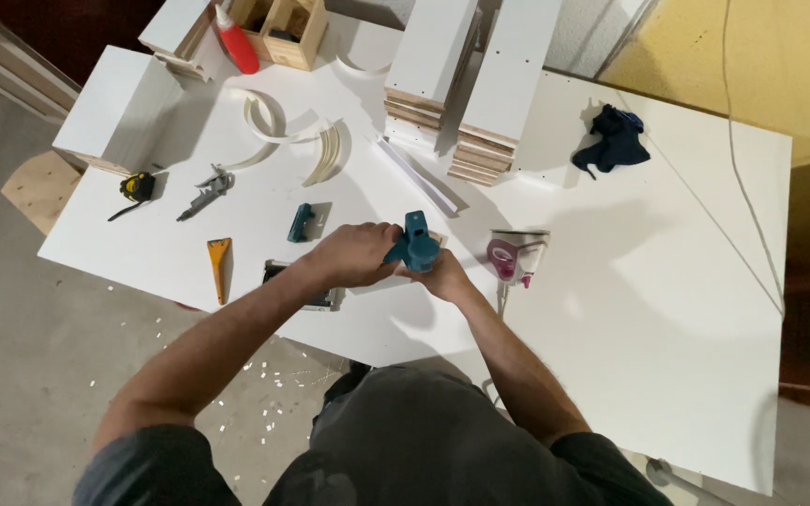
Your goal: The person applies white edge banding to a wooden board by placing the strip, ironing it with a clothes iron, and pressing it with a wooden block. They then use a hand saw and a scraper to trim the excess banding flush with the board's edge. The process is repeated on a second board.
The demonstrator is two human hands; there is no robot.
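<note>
Teal tool [413,242] at frame centre — lower part hidden behind knuckles, kind hard to make out. Left hand [356,254] curled around it; right hand [440,275] gripping beneath — forearms angled inward over white table [667,309].

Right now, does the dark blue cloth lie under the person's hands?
No, the dark blue cloth lies apart at the table's far side, away from both hands.

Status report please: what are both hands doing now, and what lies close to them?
Left hand and right hand both closed on teal plastic hand tool, over white table. Pink clothes iron close at right hand. Small teal block and orange scraper lie left, apart.
</note>
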